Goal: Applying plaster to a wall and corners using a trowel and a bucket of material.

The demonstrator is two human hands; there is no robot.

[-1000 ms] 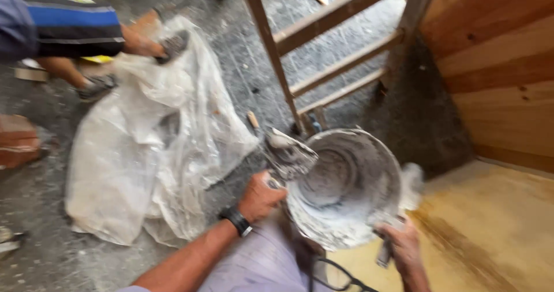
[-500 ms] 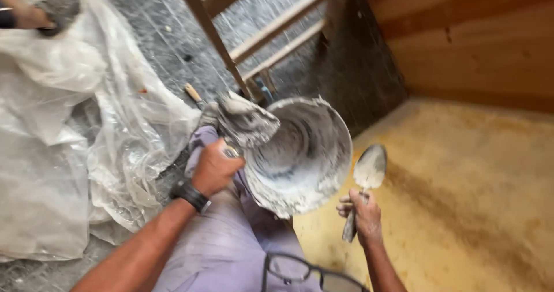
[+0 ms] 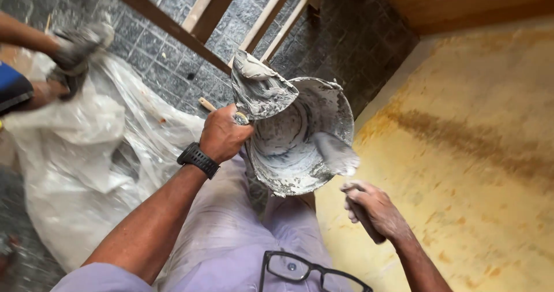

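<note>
Over the bucket (image 3: 300,139): loading plaster, mid-scoop.
Left hand (image 3: 224,135) clamped on hawk (image 3: 259,90), held tilted at the rim; right hand (image 3: 369,206) closed on trowel (image 3: 337,153), blade inside, loaded. Next, likely: lifted mix wiped onto hawk without spilling.

Open room to the right over the yellowish floor (image 3: 479,171), bare past the right hand (image 3: 372,205). Bucket (image 3: 300,148) blocking the middle, its mouth partly closed by the loaded hawk (image 3: 259,90) at the left rim and the trowel blade (image 3: 337,153) at the right. Wooden ladder rails (image 3: 190,26) barring the way beyond the bucket. Left side crowded by the plastic sheet (image 3: 86,165) and, seemingly, a co-worker's gloved hands (image 3: 72,55).
</note>
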